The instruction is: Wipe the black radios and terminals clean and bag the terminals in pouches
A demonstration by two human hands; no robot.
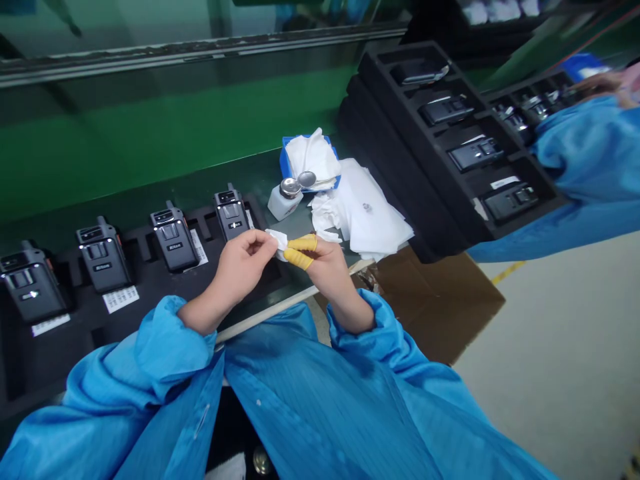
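Between my two hands is a small folded white wipe [278,244], held above the bench's front edge. My left hand [249,264] pinches its left side with thumb and forefinger. Yellow finger cots cover the thumb and a finger of my right hand [320,259], which grips the wipe from the right. Just beyond my left hand a black two-way radio [231,215] rests in a dark foam tray [150,293]. More radios marked "Riton" lie to its left, one a black radio [174,241] with a white label [200,248] beside it.
Behind my hands stand a metal-capped dispenser bottle [284,200], its lid raised, and a blue box [285,159] of wipes. White sheets [373,217] lie beside stacked foam trays [395,153] holding devices. A co-worker's blue sleeve [590,150] is at right; a cardboard box [430,293] sits below.
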